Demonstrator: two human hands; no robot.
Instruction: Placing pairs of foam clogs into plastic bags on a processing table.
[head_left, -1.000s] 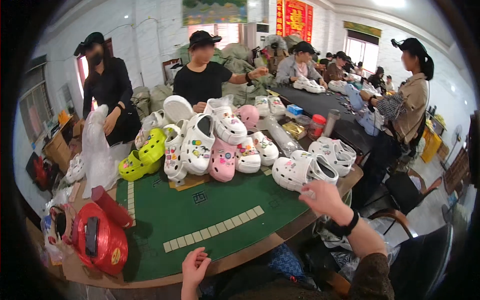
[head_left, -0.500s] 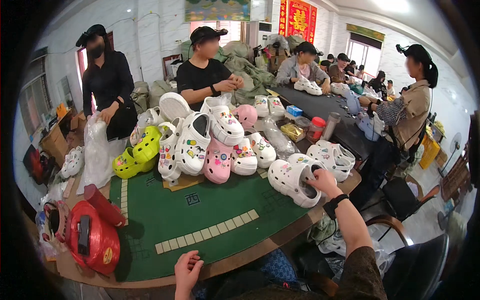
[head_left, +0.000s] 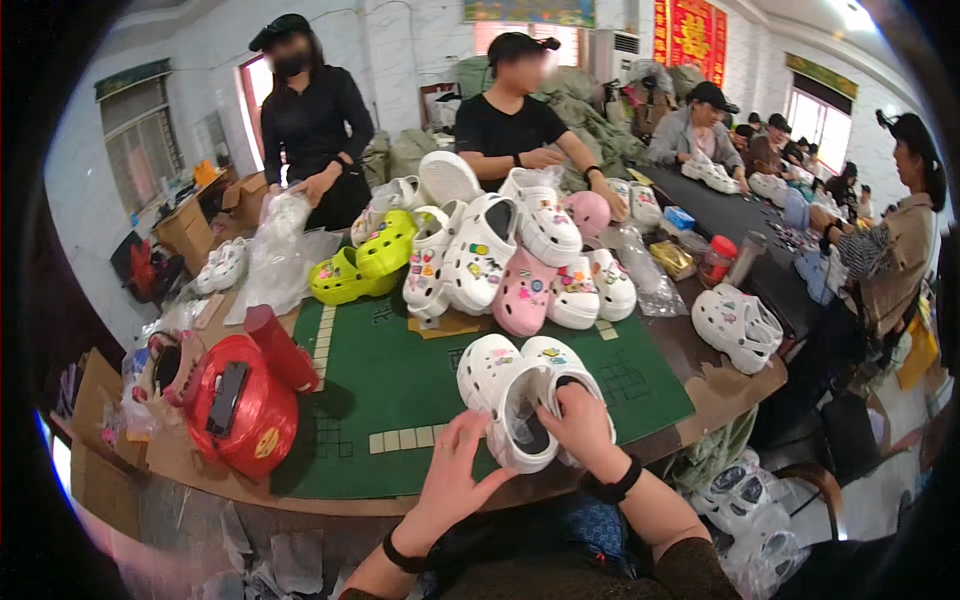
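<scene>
A pair of white clogs with colourful charms stands at the front of the green mat, the left clog [head_left: 488, 372] against the right clog [head_left: 553, 356], heels toward me. Clear plastic shows inside the left one. My right hand [head_left: 588, 428] grips the pair where the two shoes meet, its fingertips partly hidden inside the openings. Beside the left clog's heel is my left hand [head_left: 455, 482], open, with thumb and fingers apart around that side. Whether its fingertips touch the shoe I cannot tell.
Behind the pair rises a heap of white, pink [head_left: 525, 290] and lime-green clogs [head_left: 360, 262]. To the left are a red string roll [head_left: 255, 430] with a phone on it and a dark red cylinder [head_left: 280, 345]. Another white pair [head_left: 738, 328] stands right. Several people work around the tables.
My right hand has brought the white pair from the table's right side to the front middle. My left hand has come up beside it, fingers spreading. The view has turned left.
</scene>
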